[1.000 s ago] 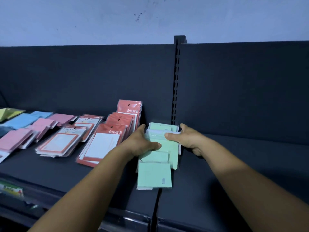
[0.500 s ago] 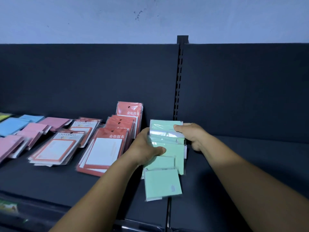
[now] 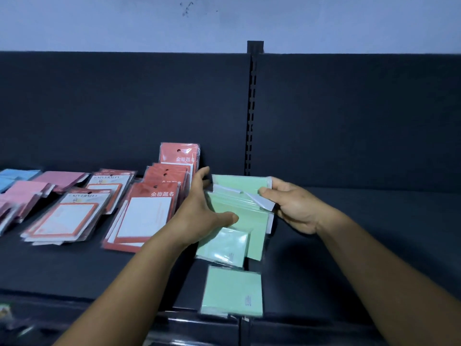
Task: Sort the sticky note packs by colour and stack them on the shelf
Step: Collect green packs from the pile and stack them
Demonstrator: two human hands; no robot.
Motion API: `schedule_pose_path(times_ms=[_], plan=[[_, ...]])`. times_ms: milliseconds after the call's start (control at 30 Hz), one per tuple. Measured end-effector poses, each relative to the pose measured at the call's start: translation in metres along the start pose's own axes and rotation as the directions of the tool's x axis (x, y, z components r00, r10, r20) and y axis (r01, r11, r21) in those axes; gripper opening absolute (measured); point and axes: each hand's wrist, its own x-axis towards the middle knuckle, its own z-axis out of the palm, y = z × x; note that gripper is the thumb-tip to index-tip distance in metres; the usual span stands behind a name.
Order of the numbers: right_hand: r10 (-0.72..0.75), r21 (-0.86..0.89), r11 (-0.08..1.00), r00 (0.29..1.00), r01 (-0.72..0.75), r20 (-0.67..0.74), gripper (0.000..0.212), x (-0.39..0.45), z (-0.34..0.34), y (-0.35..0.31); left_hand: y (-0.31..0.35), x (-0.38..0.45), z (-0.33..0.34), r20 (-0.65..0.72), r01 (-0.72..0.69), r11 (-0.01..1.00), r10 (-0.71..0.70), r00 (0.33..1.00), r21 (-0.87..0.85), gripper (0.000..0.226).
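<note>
The right hand [image 3: 296, 208] pinches the far right corner of the green packs [image 3: 239, 211], thumb on top, fingers curled beneath. The left hand [image 3: 202, 211] cups their left edge, fingers spread wide, thumb pressing the face. The bundle sits fanned on the dark shelf [image 3: 361, 233], just right of the red packs [image 3: 149, 216]; 1 loose green pack [image 3: 232, 290] lies at the front lip. Pink packs [image 3: 25, 193] and blue packs [image 3: 15, 176] lie farther left. I'd say the greens are being squared up; next, the loose pack needs gathering on top.
</note>
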Motion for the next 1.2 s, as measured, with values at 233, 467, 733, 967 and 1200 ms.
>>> schedule_pose_path(times_ms=[233, 467, 733, 967, 1200], plan=[[-0.238, -0.143, 0.966, 0.954, 0.214, -0.184, 0.035, -0.003, 0.009, 0.000, 0.000, 0.000, 0.003, 0.008, -0.014, 0.984, 0.015, 1.000, -0.177, 0.103], [-0.377, -0.437, 0.858, 0.909, 0.269, -0.180, 0.018, -0.006, 0.010, -0.001, 0.000, 0.002, 0.002, 0.012, -0.062, 0.985, 0.064, 0.998, -0.159, 0.097], [-0.277, -0.409, 0.893, 0.945, 0.187, -0.174, 0.011, -0.007, 0.002, -0.004, -0.004, 0.005, -0.002, 0.103, -0.027, 0.986, 0.044, 0.994, -0.162, 0.100], [-0.106, -0.246, 0.965, 0.994, 0.097, -0.024, 0.057, -0.006, -0.004, -0.003, -0.007, 0.010, -0.001, 0.059, 0.047, 0.989, -0.039, 0.998, -0.141, 0.063], [-0.099, -0.086, 0.992, 0.994, 0.094, -0.056, 0.055, -0.002, -0.002, 0.001, -0.008, 0.009, -0.003, -0.082, 0.071, 0.996, -0.067, 0.994, 0.055, 0.045]])
